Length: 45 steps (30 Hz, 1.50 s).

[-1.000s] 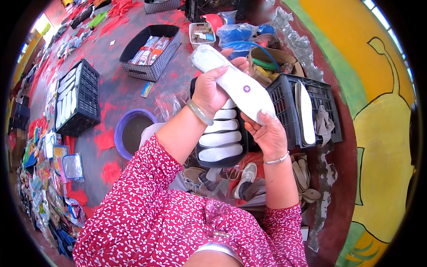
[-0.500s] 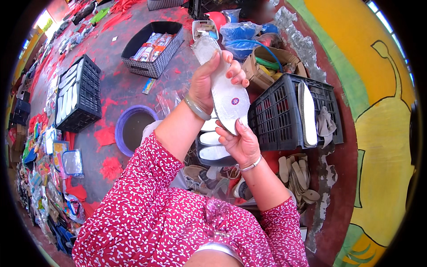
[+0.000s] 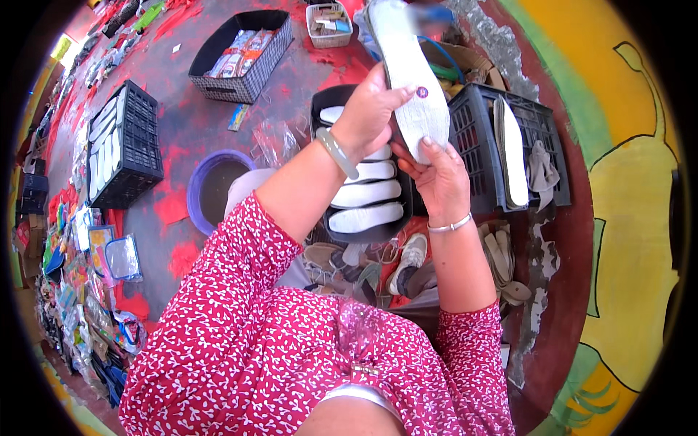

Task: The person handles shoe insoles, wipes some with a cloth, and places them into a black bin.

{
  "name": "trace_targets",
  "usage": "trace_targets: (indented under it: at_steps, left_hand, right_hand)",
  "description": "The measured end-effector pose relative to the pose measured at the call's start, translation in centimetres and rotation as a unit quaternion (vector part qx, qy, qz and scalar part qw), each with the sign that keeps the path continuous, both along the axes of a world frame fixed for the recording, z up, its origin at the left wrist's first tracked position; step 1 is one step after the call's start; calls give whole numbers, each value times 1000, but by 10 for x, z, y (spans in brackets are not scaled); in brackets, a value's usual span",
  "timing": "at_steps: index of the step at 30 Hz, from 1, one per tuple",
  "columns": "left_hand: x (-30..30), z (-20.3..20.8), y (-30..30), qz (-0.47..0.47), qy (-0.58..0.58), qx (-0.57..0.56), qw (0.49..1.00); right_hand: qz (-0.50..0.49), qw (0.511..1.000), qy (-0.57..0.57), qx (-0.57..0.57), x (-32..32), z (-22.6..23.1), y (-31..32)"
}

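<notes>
A white shoe insole [image 3: 411, 62] with a small round purple mark is held up in both my hands. My left hand [image 3: 366, 116] grips its left edge near the middle, thumb on top and fingers behind. At the near end, my right hand [image 3: 440, 178] pinches the insole between thumb and fingers. Below and behind my hands lies a dark tray [image 3: 367, 236] with several white insoles [image 3: 366, 216] side by side, partly hidden by my left hand and wrist.
At right stands a black crate [image 3: 465, 138] with insoles [image 3: 515, 167] and a grey cloth [image 3: 542, 173] against it. A purple basin [image 3: 193, 192], a crate [image 3: 138, 174] of insoles and a checked bin [image 3: 225, 91] stand left. Shoes [image 3: 414, 254] lie below the tray.
Both hands have moved right and a little up with the insole. My left hand's grip has moved to its left edge, and more of the tray of insoles shows.
</notes>
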<state>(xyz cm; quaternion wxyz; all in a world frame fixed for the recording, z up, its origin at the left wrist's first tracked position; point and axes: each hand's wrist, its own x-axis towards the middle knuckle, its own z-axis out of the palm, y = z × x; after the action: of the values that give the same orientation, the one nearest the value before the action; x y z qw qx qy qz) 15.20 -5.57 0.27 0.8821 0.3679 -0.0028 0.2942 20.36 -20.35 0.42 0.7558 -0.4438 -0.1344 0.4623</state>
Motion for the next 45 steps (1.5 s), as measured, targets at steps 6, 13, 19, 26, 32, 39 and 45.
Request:
trace_targets:
  at_steps: [6,13,19,26,32,39,45]
  left_hand:
    - [-5,-6,28,101,119,293,943]
    - [-16,-30,18,-120,302,597,734]
    - [-17,-31,16,-226,302,553,743]
    - [-26,-23,18,-255,356,578,688]
    - [-31,-47,20,-296,319,549,714]
    - [-47,-23,34,-121,402,677,605]
    - [-53,-12,36,-22,440,712,547]
  right_hand:
    - [-66,924,-361,-110,20,1,-9]
    - [-14,452,-872,-188,0,14,-15]
    - [-6,437,-882,-177,-16,-8,-14]
    - [24,448,-877,-171,-18,-15,-11]
    - [65,461,-870,-165,-19,-30,-6]
    - [156,477,-833,-230,-8,-75,-2]
    - [300,389,-818,-299,-2,-197,-4]
